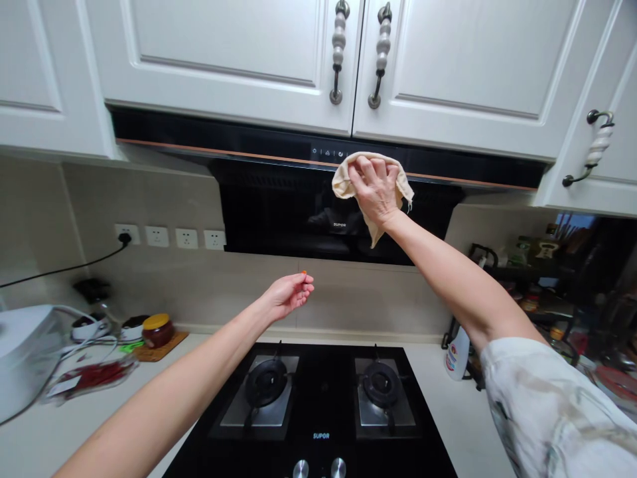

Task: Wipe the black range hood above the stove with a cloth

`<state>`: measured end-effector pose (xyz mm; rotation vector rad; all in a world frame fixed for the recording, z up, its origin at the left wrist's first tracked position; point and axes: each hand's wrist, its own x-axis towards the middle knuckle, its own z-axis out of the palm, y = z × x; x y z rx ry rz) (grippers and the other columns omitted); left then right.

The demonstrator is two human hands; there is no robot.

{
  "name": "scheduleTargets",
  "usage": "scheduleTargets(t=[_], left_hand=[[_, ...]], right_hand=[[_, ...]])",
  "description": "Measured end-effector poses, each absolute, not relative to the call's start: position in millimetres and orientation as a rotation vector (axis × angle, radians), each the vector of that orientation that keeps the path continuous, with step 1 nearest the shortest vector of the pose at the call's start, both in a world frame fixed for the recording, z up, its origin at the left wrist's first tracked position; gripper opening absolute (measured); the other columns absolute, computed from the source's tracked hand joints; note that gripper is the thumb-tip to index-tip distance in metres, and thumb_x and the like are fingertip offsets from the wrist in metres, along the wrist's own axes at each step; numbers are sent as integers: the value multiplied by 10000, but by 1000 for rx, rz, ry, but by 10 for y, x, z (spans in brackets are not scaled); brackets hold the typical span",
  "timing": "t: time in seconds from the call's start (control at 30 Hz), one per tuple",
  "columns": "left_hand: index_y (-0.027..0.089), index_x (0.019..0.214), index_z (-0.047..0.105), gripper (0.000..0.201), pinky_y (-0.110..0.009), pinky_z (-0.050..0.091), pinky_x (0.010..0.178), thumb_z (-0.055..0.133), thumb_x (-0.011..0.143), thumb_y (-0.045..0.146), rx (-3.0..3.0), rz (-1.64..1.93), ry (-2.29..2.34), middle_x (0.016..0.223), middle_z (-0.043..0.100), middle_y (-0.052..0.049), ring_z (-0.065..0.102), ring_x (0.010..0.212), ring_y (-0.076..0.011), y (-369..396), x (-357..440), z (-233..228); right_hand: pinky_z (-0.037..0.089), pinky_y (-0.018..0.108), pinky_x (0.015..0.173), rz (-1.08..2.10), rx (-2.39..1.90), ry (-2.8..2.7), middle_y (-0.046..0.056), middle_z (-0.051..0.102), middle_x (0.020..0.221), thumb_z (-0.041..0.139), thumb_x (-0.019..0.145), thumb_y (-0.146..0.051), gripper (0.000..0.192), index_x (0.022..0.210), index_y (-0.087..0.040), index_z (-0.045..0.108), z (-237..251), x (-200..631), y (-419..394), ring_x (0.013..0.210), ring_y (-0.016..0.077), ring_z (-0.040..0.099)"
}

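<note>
My right hand (377,192) presses a cream cloth (342,182) against the front of the black range hood (279,199), just right of its touch icons. The cloth's lower corner hangs down over the hood's dark panel. My left hand (289,296) is in the air below the hood and above the stove, its fingers curled closed. A tiny orange spot (304,272) shows at its thumb and fingertip; what it is I cannot make out. Beneath both hands lies the black gas stove (322,405) with two burners and two silver knobs.
White cabinets (223,40) with beaded handles hang above the hood. On the left counter are a white appliance (22,352), a yellow-lidded jar (158,330) and a plastic packet (92,380). A spray bottle (456,355) and a rack with bottles (542,252) stand at right.
</note>
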<state>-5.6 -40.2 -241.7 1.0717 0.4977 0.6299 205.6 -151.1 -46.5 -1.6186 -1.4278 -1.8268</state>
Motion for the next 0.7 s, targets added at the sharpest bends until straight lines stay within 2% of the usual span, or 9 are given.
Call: scheduleTargets(t=[0.2,0.53,0.6,0.7], left_hand=[[115,806,652,285,-169,514,459,512,1052,145,1055,658,535,647,658,-51,608,466,-96,-331,-172,-2464],[113,810,640,292,-170,507,427,491,1059,140,1025,665,606,631,654,-46,601,447,-99,-236,-203,-2598],[114,818,641,282,-170,507,425,495,1057,140,1022,664,617,632,655,-46,600,445,-100,-214,-213,-2651],[112,824,637,277,-170,510,427,495,1059,146,1011,659,625,633,653,-44,600,445,-101,-179,-240,-2727]], right_hand=[[319,488,968,-1806,-1695,-1402,221,498,1476,174,1105,-248,549,1498,-210,555,-397,2383,-1702,1291,315,407],[349,564,999,-1866,-1609,-950,231,542,1459,288,1091,-276,520,1500,-229,606,-513,3545,-2223,1243,325,487],[360,590,994,-1834,-1511,-789,242,588,1388,278,1104,-347,523,1448,-207,646,-544,3794,-2322,1198,330,523],[413,596,933,-1773,-1266,-405,252,659,1207,189,1113,-515,656,1311,-187,721,-639,4175,-2510,1100,321,604]])
